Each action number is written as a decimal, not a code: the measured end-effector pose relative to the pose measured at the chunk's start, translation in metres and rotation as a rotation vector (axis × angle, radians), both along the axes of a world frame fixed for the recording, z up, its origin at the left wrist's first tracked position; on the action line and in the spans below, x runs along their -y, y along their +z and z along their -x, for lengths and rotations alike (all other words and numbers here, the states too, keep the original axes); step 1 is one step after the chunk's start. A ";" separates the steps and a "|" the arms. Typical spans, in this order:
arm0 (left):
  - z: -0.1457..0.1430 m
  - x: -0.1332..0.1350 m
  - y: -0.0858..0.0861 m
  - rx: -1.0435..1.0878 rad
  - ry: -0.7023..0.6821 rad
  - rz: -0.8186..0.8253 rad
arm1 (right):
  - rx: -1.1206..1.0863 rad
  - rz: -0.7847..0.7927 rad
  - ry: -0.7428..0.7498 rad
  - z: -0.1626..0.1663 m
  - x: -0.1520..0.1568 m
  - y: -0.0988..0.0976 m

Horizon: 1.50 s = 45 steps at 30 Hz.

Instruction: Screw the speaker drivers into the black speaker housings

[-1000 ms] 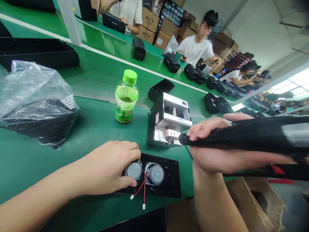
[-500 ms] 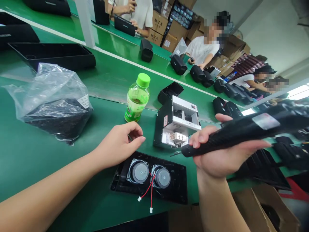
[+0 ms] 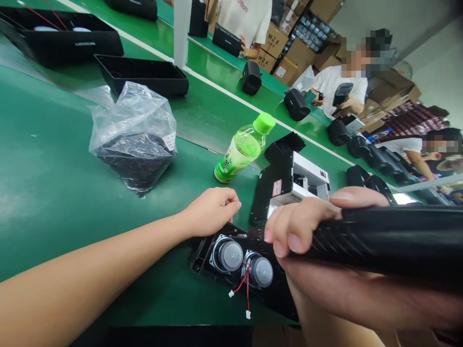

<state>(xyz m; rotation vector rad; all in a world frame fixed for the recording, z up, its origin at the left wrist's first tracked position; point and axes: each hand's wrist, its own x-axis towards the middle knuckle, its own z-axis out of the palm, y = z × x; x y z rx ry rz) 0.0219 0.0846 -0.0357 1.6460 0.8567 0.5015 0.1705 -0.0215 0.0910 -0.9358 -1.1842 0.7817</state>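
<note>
Lying just under our hands, the black panel (image 3: 220,241) carries two round grey speakers (image 3: 231,255) side by side, with red and white wires (image 3: 241,285) trailing toward us. Our left hand (image 3: 211,212) hovers at the panel's far-left edge, fingers loosely curled, holding nothing we can see. Our right hand (image 3: 307,231) wraps firmly round a black screwdriver (image 3: 379,238), above the panel's right side.

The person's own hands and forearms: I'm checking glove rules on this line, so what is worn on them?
Nothing shows: the left hand and right hand are bare, with no gloves, rings, watch or wrist strap visible. Both forearms are uncovered; no sleeve reaches into view.
</note>
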 end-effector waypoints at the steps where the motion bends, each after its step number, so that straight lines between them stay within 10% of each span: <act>1: 0.000 0.000 0.001 -0.003 0.002 -0.004 | -0.029 0.009 0.050 0.002 -0.005 -0.005; 45: -0.001 0.001 0.013 -0.027 0.046 0.016 | -0.140 0.000 0.093 0.023 -0.022 -0.056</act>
